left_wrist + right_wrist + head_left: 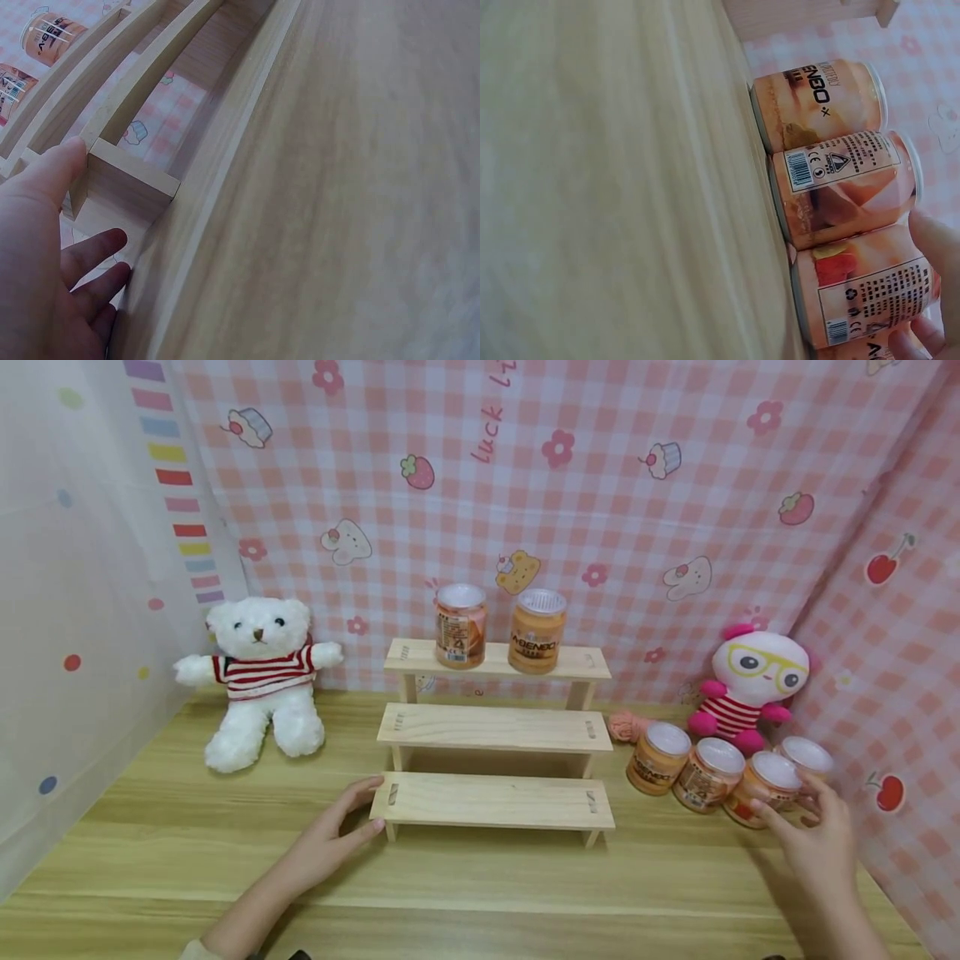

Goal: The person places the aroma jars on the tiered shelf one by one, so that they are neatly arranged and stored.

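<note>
A stepped wooden stand (495, 802) with three shelves stands mid-table. My left hand (335, 831) holds the left end of its lowest shelf, thumb at the front corner and index finger at the back. In the left wrist view the thumb (64, 169) touches the wood, while the lower fingers hang loosely apart from it. Several orange printed cans with clear lids stand clustered at the right. My right hand (817, 839) holds one can (862, 289) there, thumb on one side and fingers on the other. Two more cans, a left one (461, 631) and a right one (536, 635), stand on the top shelf.
A white teddy bear (262, 681) in a striped sweater sits at the left. A pink-and-white plush toy (753, 681) with yellow glasses sits behind the can cluster. Pink yarn (626, 727) lies beside the stand. A checked cloth (525, 485) hangs behind the table.
</note>
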`<control>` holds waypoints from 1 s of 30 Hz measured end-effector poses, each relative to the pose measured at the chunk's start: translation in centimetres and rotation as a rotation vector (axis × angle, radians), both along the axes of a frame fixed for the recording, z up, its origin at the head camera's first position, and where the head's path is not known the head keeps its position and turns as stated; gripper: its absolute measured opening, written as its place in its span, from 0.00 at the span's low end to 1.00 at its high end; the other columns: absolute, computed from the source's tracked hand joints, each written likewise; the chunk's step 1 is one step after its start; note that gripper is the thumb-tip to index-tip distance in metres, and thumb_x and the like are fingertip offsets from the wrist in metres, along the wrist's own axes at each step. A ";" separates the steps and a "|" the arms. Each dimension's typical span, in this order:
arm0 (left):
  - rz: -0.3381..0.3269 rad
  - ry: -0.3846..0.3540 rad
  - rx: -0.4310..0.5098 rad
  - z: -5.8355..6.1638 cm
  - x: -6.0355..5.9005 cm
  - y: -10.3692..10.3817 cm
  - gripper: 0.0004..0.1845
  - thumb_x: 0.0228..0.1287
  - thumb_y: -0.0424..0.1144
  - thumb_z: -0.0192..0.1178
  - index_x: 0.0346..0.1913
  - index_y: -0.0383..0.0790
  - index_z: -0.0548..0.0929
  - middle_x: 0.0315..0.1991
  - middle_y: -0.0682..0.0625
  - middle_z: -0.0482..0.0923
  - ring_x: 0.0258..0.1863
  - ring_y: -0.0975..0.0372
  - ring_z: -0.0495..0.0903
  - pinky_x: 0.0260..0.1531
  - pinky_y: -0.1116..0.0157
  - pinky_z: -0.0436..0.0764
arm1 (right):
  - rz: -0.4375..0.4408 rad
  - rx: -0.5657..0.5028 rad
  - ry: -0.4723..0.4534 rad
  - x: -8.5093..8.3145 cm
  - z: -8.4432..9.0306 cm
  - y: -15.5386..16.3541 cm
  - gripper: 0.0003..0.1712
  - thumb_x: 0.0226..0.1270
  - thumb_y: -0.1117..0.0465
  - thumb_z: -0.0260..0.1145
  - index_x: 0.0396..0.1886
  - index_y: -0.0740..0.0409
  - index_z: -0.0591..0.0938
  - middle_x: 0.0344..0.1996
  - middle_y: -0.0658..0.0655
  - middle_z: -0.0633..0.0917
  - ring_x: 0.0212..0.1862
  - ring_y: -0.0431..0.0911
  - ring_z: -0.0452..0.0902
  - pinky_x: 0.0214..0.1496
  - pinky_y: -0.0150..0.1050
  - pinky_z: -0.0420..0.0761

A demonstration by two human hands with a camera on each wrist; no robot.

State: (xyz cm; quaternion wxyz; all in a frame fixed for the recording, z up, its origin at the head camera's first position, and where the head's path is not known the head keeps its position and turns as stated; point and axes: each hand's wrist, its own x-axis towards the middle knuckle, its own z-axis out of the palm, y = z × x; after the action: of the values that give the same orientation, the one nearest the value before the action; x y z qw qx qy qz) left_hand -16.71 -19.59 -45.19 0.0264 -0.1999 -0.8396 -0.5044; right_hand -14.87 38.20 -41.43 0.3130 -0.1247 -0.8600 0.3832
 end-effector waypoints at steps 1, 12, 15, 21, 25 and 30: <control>0.001 0.002 -0.003 0.0 0.0 0.0 0.30 0.67 0.45 0.61 0.69 0.50 0.64 0.60 0.41 0.72 0.63 0.49 0.66 0.60 0.42 0.59 | -0.001 -0.006 -0.010 -0.1 -0.2 0.1 0.40 0.53 0.66 0.75 0.66 0.64 0.69 0.52 0.64 0.72 0.42 0.25 0.62 0.39 0.19 0.65; -0.006 0.021 -0.003 0.2 -0.1 -0.1 0.29 0.68 0.43 0.60 0.69 0.49 0.65 0.60 0.43 0.72 0.63 0.50 0.67 0.60 0.43 0.60 | -0.029 -0.113 -0.008 -1.1 -1.4 0.3 0.40 0.55 0.68 0.74 0.67 0.63 0.67 0.46 0.52 0.72 0.38 0.27 0.66 0.40 0.18 0.67; -0.011 0.029 -0.007 0.2 -0.1 0.0 0.29 0.68 0.43 0.59 0.69 0.47 0.64 0.60 0.42 0.72 0.62 0.49 0.67 0.60 0.42 0.60 | -0.039 -0.105 0.020 -1.3 -1.6 0.2 0.39 0.53 0.70 0.74 0.64 0.66 0.68 0.43 0.51 0.71 0.35 0.25 0.66 0.38 0.16 0.67; -0.005 0.016 -0.004 0.2 0.0 0.0 0.29 0.67 0.44 0.60 0.69 0.49 0.64 0.60 0.42 0.72 0.62 0.49 0.67 0.60 0.42 0.60 | -0.059 -0.087 0.043 -1.5 -1.7 0.0 0.38 0.52 0.69 0.75 0.63 0.67 0.67 0.43 0.54 0.73 0.32 0.24 0.66 0.36 0.15 0.67; -0.005 0.009 0.003 0.1 0.0 0.0 0.30 0.67 0.44 0.61 0.69 0.49 0.64 0.60 0.42 0.72 0.62 0.50 0.67 0.60 0.42 0.60 | -0.069 -0.092 0.048 -1.6 -1.8 -0.1 0.38 0.53 0.68 0.74 0.63 0.65 0.66 0.44 0.53 0.73 0.32 0.22 0.66 0.36 0.15 0.67; -0.005 0.012 -0.002 0.2 0.1 0.0 0.29 0.67 0.44 0.60 0.69 0.49 0.64 0.60 0.42 0.73 0.62 0.49 0.67 0.60 0.42 0.60 | -0.085 -0.112 0.100 -1.6 -1.8 -0.2 0.37 0.51 0.70 0.75 0.61 0.65 0.69 0.41 0.45 0.73 0.32 0.22 0.68 0.36 0.15 0.68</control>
State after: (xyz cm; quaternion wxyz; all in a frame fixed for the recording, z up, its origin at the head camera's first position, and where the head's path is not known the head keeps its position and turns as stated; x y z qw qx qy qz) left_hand -16.65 -19.56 -45.01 0.0300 -0.2052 -0.8393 -0.5025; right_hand -16.43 37.96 -43.27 0.3641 -0.1592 -0.8145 0.4228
